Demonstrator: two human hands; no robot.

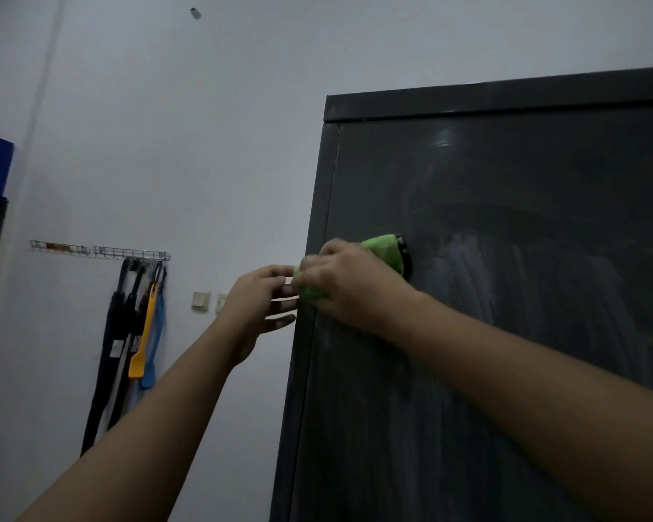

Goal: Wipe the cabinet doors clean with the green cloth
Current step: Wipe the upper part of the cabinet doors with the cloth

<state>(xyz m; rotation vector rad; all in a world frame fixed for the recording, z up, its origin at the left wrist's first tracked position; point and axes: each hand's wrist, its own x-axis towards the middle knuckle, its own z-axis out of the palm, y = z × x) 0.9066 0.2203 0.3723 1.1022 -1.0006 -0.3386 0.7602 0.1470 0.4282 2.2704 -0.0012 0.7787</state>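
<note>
A cloth (383, 252) is held bunched in the right grip (349, 286), whose fingers are curled round it, and is pressed against a dark cabinet door (524, 190) close to the door's left edge. One end of the cloth, edged in black, is seen sticking out above and to the right of that grip. Another part shows at the grip's left, beneath the knuckles.

The left grip (259, 303) is raised just left of the right one, beside the cabinet's side. Its fingers are seen stretched out, not curled, toward the near end of the cloth. The fingers are blurred, and whether the cloth is touched by them cannot be told.

Pale smeared streaks are seen on the door to the right of and below the right grip.

A wire rack (129, 253) is mounted on the wall (166, 126) well to the left of the left grip. Long black items (106, 352), a yellow spatula (142, 333) and a blue utensil (156, 333) are hung from it. A switch (200, 301) is set in the wall between the rack and the left grip.
</note>
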